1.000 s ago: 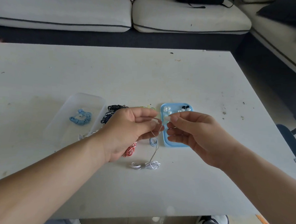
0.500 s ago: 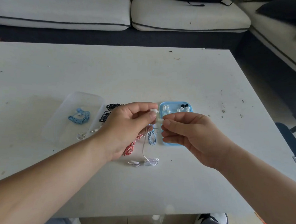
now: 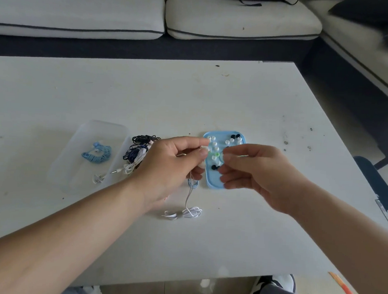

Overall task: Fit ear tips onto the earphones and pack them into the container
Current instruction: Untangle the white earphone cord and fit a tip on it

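My left hand (image 3: 171,166) pinches a white earbud (image 3: 207,150) between thumb and forefinger. Its thin cable hangs down to a white earphone coil (image 3: 191,212) on the table. My right hand (image 3: 261,173) hovers just right of the earbud, above the blue tray (image 3: 213,182). Its fingers are curled and motion-blurred, so I cannot see whether it pinches anything. Several white, black and green ear tips (image 3: 213,143) lie in the tray. The clear container (image 3: 73,173) sits at the left with a wound blue earphone set (image 3: 97,155) inside.
A tangle of black, dark blue and white earphones (image 3: 138,152) lies between the container and my left hand. A small blue cable loop (image 3: 193,183) lies beside the tray. Sofas stand beyond the white table's far edge (image 3: 148,60).
My hands were pressed together at the earbud. Now my right hand has drawn away to the right over the tray, uncovering more ear tips. My left hand keeps hold of the earbud.
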